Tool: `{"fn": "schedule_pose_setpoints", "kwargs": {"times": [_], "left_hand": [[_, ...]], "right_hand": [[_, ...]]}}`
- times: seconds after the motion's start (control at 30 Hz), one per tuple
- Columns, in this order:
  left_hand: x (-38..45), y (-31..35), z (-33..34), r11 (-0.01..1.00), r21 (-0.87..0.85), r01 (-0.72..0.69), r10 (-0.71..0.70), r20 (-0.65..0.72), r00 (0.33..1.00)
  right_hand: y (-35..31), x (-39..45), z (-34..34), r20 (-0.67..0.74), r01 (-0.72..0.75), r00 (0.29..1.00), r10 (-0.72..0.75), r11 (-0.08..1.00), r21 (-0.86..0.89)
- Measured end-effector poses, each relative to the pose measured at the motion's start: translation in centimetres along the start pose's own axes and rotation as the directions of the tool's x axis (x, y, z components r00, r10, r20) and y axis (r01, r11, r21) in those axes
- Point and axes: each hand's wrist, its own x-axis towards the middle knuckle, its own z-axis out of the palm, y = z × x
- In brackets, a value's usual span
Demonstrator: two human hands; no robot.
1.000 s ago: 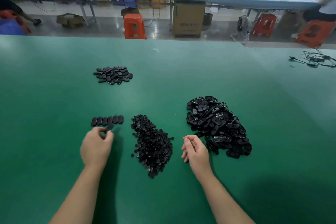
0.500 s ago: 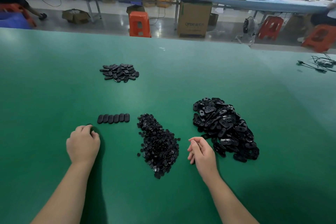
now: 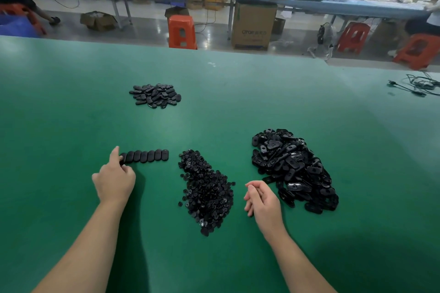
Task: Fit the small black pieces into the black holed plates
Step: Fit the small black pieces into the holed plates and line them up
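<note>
A heap of small black pieces [image 3: 206, 190] lies in the middle of the green table [image 3: 71, 107]. To its right is a larger heap of black holed plates [image 3: 294, 169]. A short row of plates [image 3: 147, 156] lies side by side left of the small pieces. My left hand [image 3: 114, 178] is at the row's left end, index finger straight, pinching the end plate [image 3: 122, 159] against the row. My right hand [image 3: 262, 200] rests between the two heaps, fingers loosely curled, and nothing shows in it.
A further small pile of black plates [image 3: 156, 95] lies farther back on the left. Black cables [image 3: 419, 84] lie at the table's right edge. Beyond the far edge stand orange stools [image 3: 182, 31], a cardboard box [image 3: 253, 25] and long benches.
My left hand has moved from the bare table below the row up to its left end, and the row is one plate longer. My right hand has stayed still.
</note>
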Motion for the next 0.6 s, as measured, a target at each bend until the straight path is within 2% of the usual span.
{"fn": "schedule_pose_setpoints", "kwargs": {"times": [0.17,0.3,0.37,0.5,0.6], "left_hand": [[-1.3,0.9,-0.1,0.992,-0.122,-0.037,0.032,-0.04,0.999],[-3.4,3.3,0.6,0.969,-0.131,-0.209,0.219,0.072,0.973],[-4.7,4.7,1.2,0.959,-0.144,-0.246,0.266,0.141,0.954],[-7.0,6.9,2.5,0.971,-0.117,-0.208,0.232,0.254,0.939],[-8.1,7.7,3.1,0.976,-0.058,-0.21,0.217,0.211,0.953]], "right_hand": [[0.0,-0.1,0.0,0.005,0.007,1.0,-0.007,1.0,0.003],[-0.1,-0.1,0.0,0.005,0.007,1.0,-0.007,1.0,-0.009],[-0.2,-0.1,0.0,0.003,0.005,1.0,-0.005,1.0,-0.016],[-0.2,-0.2,0.0,0.001,0.007,1.0,-0.007,1.0,-0.028],[-0.2,-0.2,0.0,-0.003,0.008,1.0,-0.008,0.999,-0.033]]}}
